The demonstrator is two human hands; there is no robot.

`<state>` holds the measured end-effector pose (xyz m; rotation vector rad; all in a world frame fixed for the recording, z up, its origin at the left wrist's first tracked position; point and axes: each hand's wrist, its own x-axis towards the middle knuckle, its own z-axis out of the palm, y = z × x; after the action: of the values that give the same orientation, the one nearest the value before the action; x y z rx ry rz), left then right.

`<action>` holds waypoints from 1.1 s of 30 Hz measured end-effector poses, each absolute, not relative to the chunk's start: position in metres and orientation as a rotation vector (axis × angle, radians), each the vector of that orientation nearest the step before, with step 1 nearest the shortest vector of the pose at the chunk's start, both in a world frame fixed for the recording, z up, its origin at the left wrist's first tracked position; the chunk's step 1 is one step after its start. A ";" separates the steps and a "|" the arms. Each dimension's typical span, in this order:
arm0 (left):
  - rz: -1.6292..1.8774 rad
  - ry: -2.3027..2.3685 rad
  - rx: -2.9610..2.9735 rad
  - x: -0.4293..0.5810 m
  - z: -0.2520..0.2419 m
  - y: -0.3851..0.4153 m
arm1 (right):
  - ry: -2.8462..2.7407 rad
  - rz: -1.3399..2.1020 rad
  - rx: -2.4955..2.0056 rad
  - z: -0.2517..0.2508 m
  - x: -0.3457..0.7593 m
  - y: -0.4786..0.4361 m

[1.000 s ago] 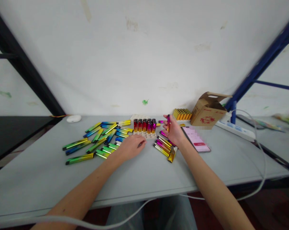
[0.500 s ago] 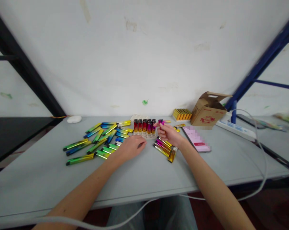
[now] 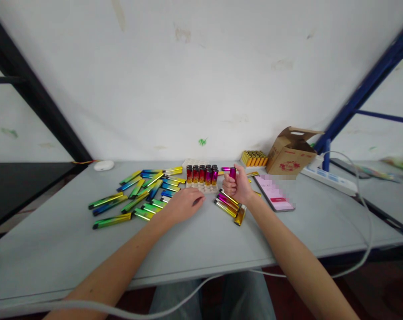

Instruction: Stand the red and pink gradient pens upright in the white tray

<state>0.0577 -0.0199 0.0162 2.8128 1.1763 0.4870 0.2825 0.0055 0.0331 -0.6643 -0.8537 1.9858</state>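
Observation:
My right hand (image 3: 236, 184) is closed round a purple-pink lighter (image 3: 232, 173), which it holds upright above the table with the thumb raised beside it. My left hand (image 3: 187, 203) rests with curled fingers at the near side of the white holed tray (image 3: 206, 190). A dark spot shows between its thumb and fingers, but what it is cannot be made out. Red and purple lighters (image 3: 202, 174) stand upright in the tray, leaving bare holes along the front. Loose pink and gold lighters (image 3: 226, 204) lie beneath my right hand.
Green, blue and yellow lighters (image 3: 138, 202) lie spread at left, near a white case (image 3: 103, 166). At right are a block of yellow lighters (image 3: 254, 158), an open cardboard box (image 3: 290, 155), a phone (image 3: 275, 193), a power strip (image 3: 331, 181) and a white cable (image 3: 370, 226).
My right hand has moved slightly right, away from the tray, and its fingers now wrap the purple-pink lighter. One more purple lighter shows at the tray's right end. My left hand stays put.

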 end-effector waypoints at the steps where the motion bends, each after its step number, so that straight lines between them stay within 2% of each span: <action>1: 0.487 1.175 2.814 0.058 0.017 -0.020 | -0.848 1.984 -0.671 0.033 0.282 0.006; 33: 0.498 1.156 2.800 0.058 0.015 -0.022 | -0.887 1.802 -0.816 0.033 0.271 0.002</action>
<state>0.0580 -0.0220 0.0153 2.7999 1.1557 0.4985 0.2707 0.0024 0.0325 -0.8160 -0.8870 1.8017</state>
